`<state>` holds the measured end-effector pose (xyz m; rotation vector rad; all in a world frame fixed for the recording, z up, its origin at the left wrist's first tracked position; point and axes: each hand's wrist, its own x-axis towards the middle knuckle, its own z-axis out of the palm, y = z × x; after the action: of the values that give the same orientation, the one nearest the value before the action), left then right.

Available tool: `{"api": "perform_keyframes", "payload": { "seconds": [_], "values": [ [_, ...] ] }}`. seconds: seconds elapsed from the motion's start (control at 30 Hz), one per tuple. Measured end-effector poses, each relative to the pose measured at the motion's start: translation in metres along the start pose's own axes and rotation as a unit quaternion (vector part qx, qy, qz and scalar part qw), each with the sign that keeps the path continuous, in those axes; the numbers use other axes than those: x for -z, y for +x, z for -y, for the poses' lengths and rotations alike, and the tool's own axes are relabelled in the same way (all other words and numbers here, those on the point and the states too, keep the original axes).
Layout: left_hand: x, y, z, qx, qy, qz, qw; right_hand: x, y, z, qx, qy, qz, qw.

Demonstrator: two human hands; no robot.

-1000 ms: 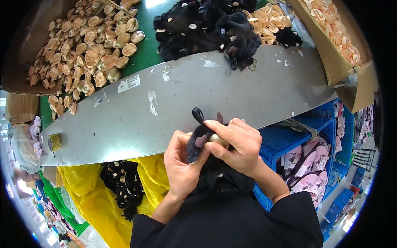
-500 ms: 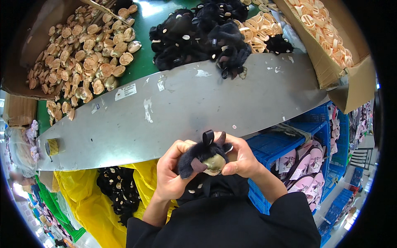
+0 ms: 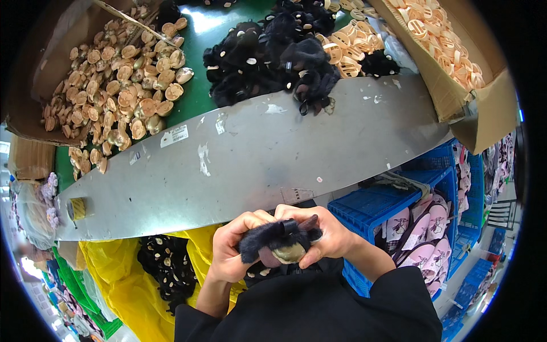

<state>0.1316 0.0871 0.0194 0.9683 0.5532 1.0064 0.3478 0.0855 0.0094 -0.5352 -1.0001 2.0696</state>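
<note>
Close to my body I hold a black plush animal head between both hands. It has a shiny gold-green moulded face piece, brownish ears and a black ribbon loop on top. My left hand is closed round its left side, thumb low near one ear. My right hand grips the other side, its thumb beside the face piece's lower edge. The fingers behind the plush are hidden. Beyond the metal edge lies a pile of similar black plush pieces. Several gold face shells spill from a box at the far left.
A grey metal ledge crosses in front of me, with a tape roll at its left end. Peach plastic frames fill a cardboard box. Blue crates hold pink slippers at right; a yellow bag holds black pieces.
Both hands have lowered slightly toward my body with the plush head. It has tipped, so its ribbon loop lies flatter and the face piece shows less.
</note>
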Motion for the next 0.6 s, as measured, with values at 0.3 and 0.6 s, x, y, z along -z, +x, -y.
{"api": "perform_keyframes", "payload": {
  "seconds": [0.3,0.6],
  "values": [
    [-0.009,0.007,-0.003,-0.042,0.107,-0.031,0.993,-0.025,-0.009,-0.004,0.241,-0.383,-0.105,0.886],
    [-0.002,0.003,-0.008,-0.098,0.141,0.075,0.982,-0.037,-0.007,-0.004,0.392,-0.478,-0.083,0.782]
  ]
}}
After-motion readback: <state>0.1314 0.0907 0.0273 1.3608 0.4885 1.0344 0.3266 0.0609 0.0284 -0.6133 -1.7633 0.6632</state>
